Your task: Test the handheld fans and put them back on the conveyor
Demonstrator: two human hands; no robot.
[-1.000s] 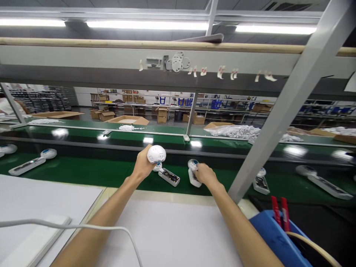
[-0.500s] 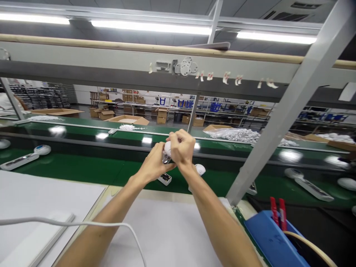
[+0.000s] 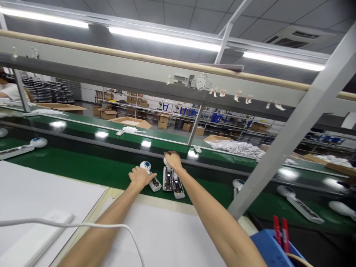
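Note:
Three white handheld devices with round heads and open handles lie close together on the green conveyor belt. My left hand [image 3: 139, 177] is closed around the neck of the left device [image 3: 155, 184], its thumb across the handle and the blue-centred head showing above the fingers. My right hand [image 3: 172, 161] has its fingers curled over the head of the middle device [image 3: 167, 180], whose handle shows dark inner parts. Touching that one, the right device [image 3: 178, 188] lies partly under my right wrist, its head hidden.
More such devices lie on the belt at left [image 3: 38, 142] and right [image 3: 300, 204]. A slanted metal post [image 3: 278, 129] stands right of my arm. A blue bin [image 3: 268, 246] with red-handled tools sits at lower right. A white cable [image 3: 83, 223] crosses the white worktop.
My hands were together, raised around a white round-headed part. Now they are apart and lower at the belt, each on a separate device. The view has tilted upward.

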